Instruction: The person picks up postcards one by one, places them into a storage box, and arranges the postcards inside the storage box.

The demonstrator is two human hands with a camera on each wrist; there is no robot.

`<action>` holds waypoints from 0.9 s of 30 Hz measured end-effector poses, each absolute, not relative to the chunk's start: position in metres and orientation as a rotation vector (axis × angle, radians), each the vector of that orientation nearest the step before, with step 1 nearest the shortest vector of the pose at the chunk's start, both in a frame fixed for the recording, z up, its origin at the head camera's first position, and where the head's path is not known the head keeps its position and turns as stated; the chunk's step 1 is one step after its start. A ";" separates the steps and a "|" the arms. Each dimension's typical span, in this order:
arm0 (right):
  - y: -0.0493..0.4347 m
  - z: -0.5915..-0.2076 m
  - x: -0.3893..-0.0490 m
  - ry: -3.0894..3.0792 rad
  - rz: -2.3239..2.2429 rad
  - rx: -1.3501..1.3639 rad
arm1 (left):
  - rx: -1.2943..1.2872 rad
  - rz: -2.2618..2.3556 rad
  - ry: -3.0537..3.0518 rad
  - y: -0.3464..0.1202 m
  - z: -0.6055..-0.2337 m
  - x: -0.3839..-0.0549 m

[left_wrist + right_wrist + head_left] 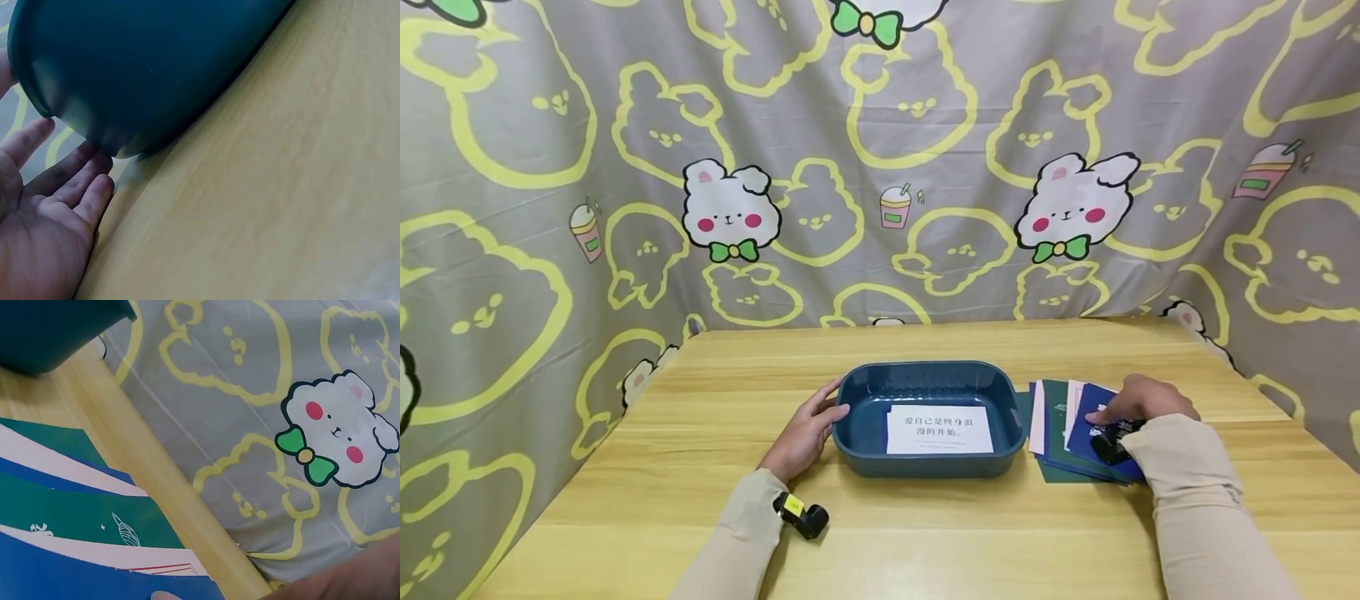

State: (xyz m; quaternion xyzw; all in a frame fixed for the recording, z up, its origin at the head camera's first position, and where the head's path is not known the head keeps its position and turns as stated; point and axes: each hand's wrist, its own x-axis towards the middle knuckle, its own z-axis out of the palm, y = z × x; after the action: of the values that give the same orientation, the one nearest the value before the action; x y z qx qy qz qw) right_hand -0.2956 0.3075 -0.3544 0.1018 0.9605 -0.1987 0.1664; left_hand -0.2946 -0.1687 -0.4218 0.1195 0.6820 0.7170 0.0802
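A dark teal rectangular dish (931, 467) stands on the table, with a white card (938, 429) bearing Chinese characters inside and a blue edge showing beneath it. My left hand (805, 433) holds the dish's left end, thumb at the rim. In the left wrist view, the fingers (94, 197) of that hand bend against the outer wall. To the right of the dish, several blue, green and pale pink cards (1056, 417) lie fanned out. My right hand (1153, 398) grips the top blue card (1092, 408), thumb on its face; its other fingertips are hidden.
The wooden table (925, 542) ends at a grey patterned cloth (820, 125) hanging behind and along both sides. Small black cameras (805, 517) are strapped to both wrists. The green cards (106, 515) lie partly under others, close to the dish's right end.
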 end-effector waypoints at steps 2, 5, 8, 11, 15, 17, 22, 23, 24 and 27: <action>0.308 -0.356 -0.297 2.741 -0.566 0.309 | 0.356 2.148 2.037 -0.168 -0.422 -0.295; 0.310 -0.359 -0.299 2.742 -0.595 0.313 | 0.342 2.151 2.035 -0.168 -0.422 -0.295; 0.311 -0.361 -0.301 2.738 -0.639 0.327 | 0.348 2.151 2.032 -0.168 -0.421 -0.296; 0.312 -0.360 -0.301 2.741 -0.649 0.339 | 0.355 2.149 2.034 -0.168 -0.421 -0.296; 0.312 -0.359 -0.299 2.742 -0.608 0.350 | 0.347 2.150 2.039 -0.169 -0.421 -0.295; 0.312 -0.358 -0.298 2.745 -0.602 0.358 | 0.346 2.153 2.039 -0.169 -0.421 -0.295; 0.316 -0.360 -0.297 2.765 -0.656 0.364 | 0.343 2.160 2.029 -0.169 -0.421 -0.295; 0.317 -0.360 -0.297 2.764 -0.670 0.362 | 0.340 2.160 2.031 -0.170 -0.421 -0.295; 0.318 -0.362 -0.298 2.759 -0.689 0.362 | 0.335 2.160 2.032 -0.170 -0.422 -0.294; 0.322 -0.365 -0.299 2.741 -0.738 0.366 | 0.335 2.160 2.033 -0.170 -0.422 -0.294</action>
State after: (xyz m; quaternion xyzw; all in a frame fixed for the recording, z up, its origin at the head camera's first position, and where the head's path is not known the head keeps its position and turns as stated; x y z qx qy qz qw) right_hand -0.2994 0.3216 -0.3645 0.1265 0.9483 -0.2555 0.1395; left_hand -0.2943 -0.1701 -0.4218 0.1118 0.6789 0.7214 0.0784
